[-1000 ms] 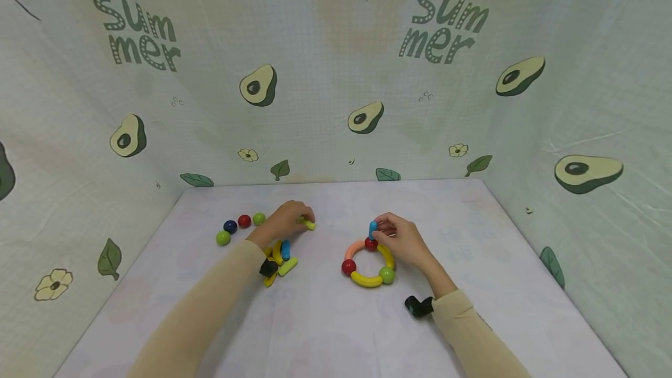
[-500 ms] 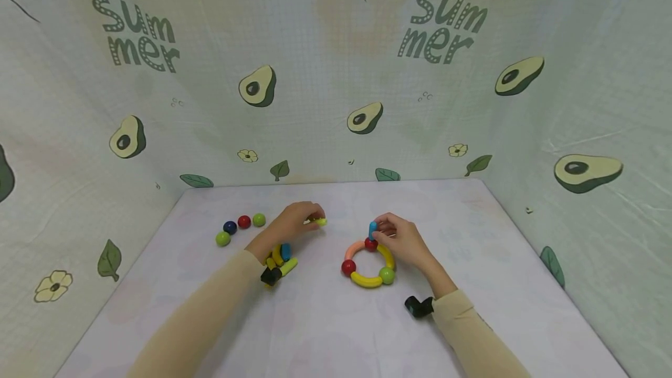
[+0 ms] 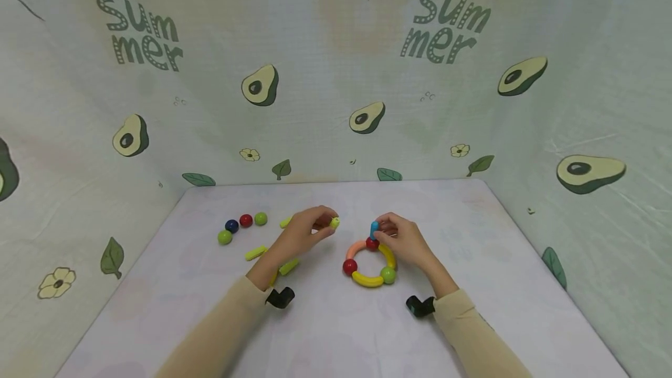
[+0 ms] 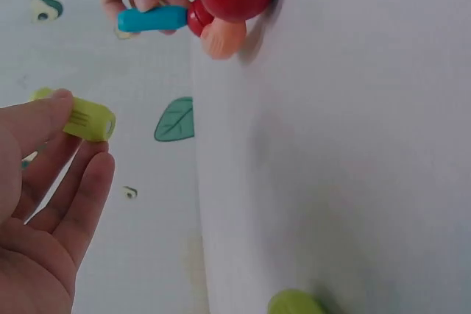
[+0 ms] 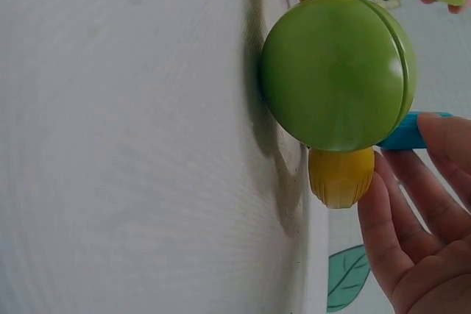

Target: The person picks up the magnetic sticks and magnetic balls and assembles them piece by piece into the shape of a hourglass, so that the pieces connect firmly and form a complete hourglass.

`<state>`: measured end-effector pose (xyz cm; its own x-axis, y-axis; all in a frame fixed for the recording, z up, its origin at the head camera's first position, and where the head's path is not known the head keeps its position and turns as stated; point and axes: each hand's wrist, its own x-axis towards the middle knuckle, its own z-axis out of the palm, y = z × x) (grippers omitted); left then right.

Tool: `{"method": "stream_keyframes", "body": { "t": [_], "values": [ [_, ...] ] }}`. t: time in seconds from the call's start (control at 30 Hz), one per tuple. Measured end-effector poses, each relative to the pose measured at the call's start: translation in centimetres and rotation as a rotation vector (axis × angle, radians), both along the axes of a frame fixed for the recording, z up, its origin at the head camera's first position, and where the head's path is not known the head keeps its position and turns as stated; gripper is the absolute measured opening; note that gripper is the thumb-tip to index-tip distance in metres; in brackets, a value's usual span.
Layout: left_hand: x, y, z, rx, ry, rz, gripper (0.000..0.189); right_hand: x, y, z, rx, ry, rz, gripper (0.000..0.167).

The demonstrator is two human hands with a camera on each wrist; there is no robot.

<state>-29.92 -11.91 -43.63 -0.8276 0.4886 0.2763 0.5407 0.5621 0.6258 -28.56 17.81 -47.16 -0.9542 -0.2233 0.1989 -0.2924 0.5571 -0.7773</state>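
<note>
My left hand [image 3: 307, 231] pinches a short lime-green rod [image 3: 335, 223] between thumb and fingers, raised above the table. In the left wrist view that rod [image 4: 90, 119] shows a pale end. My right hand [image 3: 403, 241] pinches a blue rod [image 3: 374, 230], which stands up from a red ball [image 3: 372, 244]. This ball belongs to a ring lying on the table. Around the ring are a salmon curved piece [image 3: 355, 248], another red ball [image 3: 349, 267], yellow curved pieces [image 3: 367, 280] and a green ball [image 3: 388, 275]. A gap separates the two held rods.
Several loose balls, including a navy one [image 3: 232, 226], lie at the table's far left. Lime rods [image 3: 255, 252] and a partly hidden yellow piece [image 3: 273, 279] lie around my left forearm. A printed cloth [image 3: 315, 133] rises behind the table.
My left hand has moved right with the lime-green rod, nearer the blue rod. Its forearm now covers much of the loose pile and uncovers other lime rods. My right hand holds still.
</note>
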Motion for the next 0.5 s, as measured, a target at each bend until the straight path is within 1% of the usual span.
{"method": "stream_keyframes", "body": {
  "t": [0.1,0.2,0.37,0.5],
  "values": [
    [0.8,0.5,-0.5,0.053,-0.031,-0.017,0.03,0.0,0.1,0.1,-0.003,0.0,0.0,0.024],
    [1.4,1.0,-1.1,0.078,-0.062,-0.04,0.028,0.0,0.1,0.1,-0.004,0.0,0.003,0.025],
    [2.3,1.7,-1.8,0.092,-0.108,-0.073,0.028,0.1,0.1,0.2,-0.01,0.007,0.013,0.025],
    [2.7,2.0,-1.7,0.074,-0.135,-0.113,0.028,0.2,0.2,0.3,-0.016,0.012,0.018,0.026]
  ]
}}
